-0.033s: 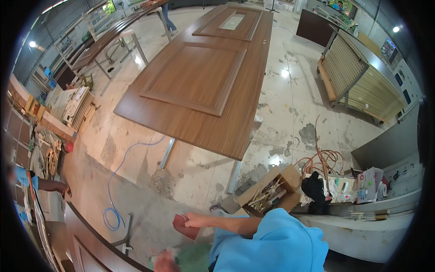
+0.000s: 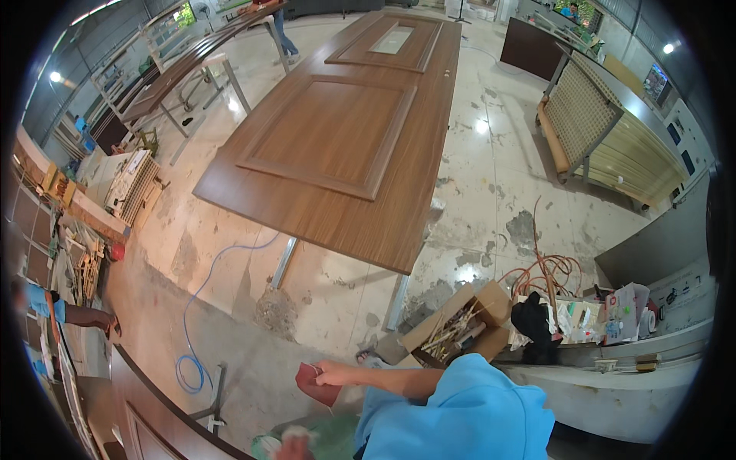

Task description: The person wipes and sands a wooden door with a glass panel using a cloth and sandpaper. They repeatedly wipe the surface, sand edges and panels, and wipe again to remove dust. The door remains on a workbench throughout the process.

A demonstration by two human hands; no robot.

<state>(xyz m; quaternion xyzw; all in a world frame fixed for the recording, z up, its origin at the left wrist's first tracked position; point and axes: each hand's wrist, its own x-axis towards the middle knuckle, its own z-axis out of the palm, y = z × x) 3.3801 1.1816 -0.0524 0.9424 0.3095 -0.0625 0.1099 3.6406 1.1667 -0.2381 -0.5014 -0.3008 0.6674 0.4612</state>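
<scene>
My right hand (image 2: pixel 331 374) is closed on a dark red sheet (image 2: pixel 317 388) that looks like sandpaper, with the forearm reaching left out of a light blue sleeve. Low in the picture, my left hand (image 2: pixel 294 448) is smeared by motion. Something whitish shows at its fingers, too blurred to name. Beneath and beside that hand is a green, crumpled sack-like thing (image 2: pixel 337 431). Ahead of both hands a large brown wood-grain door (image 2: pixel 322 126) with raised panel frames lies flat on metal supports.
A second brown door (image 2: pixel 146 433) stands at the lower left near a coiled blue hose (image 2: pixel 192 372). At right are a cardboard box (image 2: pixel 429 341) of scraps, an orange hose (image 2: pixel 548 268) and a leaning rack (image 2: pixel 583 115). Another person (image 2: pixel 46 303) is at far left.
My left hand has shifted slightly to the right, and whitish material now shows more plainly by it. The red sheet in my right hand has moved a little to the right.
</scene>
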